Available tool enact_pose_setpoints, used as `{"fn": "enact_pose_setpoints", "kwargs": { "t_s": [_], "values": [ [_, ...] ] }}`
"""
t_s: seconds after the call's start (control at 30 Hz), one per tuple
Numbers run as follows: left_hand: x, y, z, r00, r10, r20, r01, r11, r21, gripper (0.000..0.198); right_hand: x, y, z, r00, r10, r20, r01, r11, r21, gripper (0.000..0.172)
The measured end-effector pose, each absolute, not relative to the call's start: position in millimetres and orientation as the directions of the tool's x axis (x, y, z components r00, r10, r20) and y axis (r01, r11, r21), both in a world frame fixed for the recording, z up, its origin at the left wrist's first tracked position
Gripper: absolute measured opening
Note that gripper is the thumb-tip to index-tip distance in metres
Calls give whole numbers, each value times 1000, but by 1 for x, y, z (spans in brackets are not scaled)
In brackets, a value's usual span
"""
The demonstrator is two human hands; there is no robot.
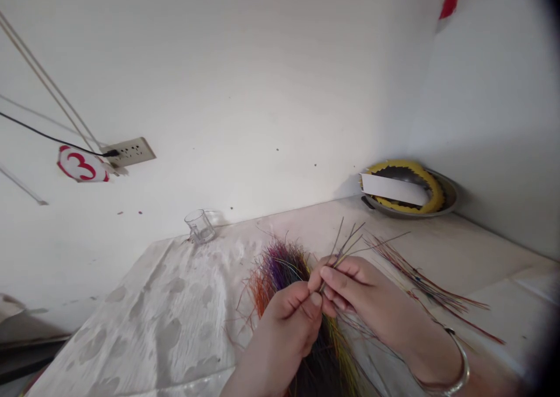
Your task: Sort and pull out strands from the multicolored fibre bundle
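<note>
A large bundle of thin dyed strands [289, 274] in purple, orange, yellow and black fans out under my hands. My right hand [350, 286] pinches a few thin, dark strands [345, 248] between thumb and fingers, their tips sticking up and away from me. My left hand [286, 333] is close against it, with finger and thumb closed on the strands near the same spot. The bundle's lower part is partly hidden behind my left hand. A loose spread of thin reddish strands [431, 286] lies on the table to the right of my right hand.
A silver bangle [457, 368] circles my right wrist. A small glass cup [200, 227] stands at the wall, and a metal dish [409, 190] with a yellow ring and white card sits in the far corner. A mottled white sheet [131, 321] covers the table's left part. A wall socket [130, 152] has a black cable.
</note>
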State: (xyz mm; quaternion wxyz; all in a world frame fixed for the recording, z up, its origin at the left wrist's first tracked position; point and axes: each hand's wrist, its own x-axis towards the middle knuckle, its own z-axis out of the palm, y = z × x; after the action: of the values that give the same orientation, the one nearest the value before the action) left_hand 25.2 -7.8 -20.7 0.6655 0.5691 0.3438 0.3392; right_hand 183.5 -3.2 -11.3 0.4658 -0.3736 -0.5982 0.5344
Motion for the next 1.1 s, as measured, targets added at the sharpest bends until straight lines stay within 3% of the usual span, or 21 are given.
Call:
{"fn": "enact_pose_setpoints", "kwargs": {
  "t_s": [0.23, 0.37, 0.53, 0.87, 1.1],
  "values": [
    [25, -7, -23, 481, 875, -58, -119, 131, 984, 27, 189, -2, -13, -72, 977, 200, -117, 191, -975, 31],
    [22, -4, -26, 437, 895, -84, -99, 141, 985, 28, 197, 0, -17, 62, 982, 180, -239, 190, -952, 31],
    [22, -1, -28, 369, 928, -56, -123, 108, 986, 28, 202, 0, -16, 116, 975, 190, -314, 217, -924, 30],
    [25, -1, -27, 300, 953, -39, -218, 108, 970, 31, 202, -2, -12, 219, 922, 320, -253, 370, -894, 27],
    [18, 3, -18, 268, 963, -27, -45, 41, 998, 37, 205, -3, -14, 246, 902, 354, -186, 403, -896, 25]
  ]
}}
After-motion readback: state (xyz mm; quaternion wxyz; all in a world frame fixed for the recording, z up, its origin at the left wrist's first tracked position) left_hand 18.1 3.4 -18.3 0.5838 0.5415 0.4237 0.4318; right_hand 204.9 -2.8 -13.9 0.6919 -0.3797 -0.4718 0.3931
